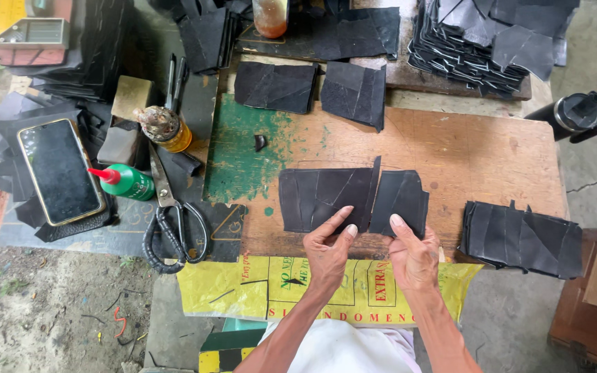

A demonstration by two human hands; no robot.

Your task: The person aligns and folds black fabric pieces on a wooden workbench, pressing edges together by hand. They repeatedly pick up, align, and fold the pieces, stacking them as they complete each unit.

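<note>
Two flat black leather pieces lie side by side on the wooden workboard (478, 148). My left hand (327, 247) rests its fingertips on the lower edge of the wider left piece (323, 198). My right hand (414, 254) presses its thumb on the lower edge of the smaller right piece (401, 200). The two pieces overlap slightly where a thin flap stands up between them. Neither hand is closed around anything.
More black leather stacks lie at the right edge (522, 238), the back centre (276, 85) (355, 92) and the far right (481, 41). Left of the board are scissors (174, 224), a green glue bottle (124, 182), a phone (59, 170) and an amber bottle (166, 128). A black flask (569, 115) stands at right.
</note>
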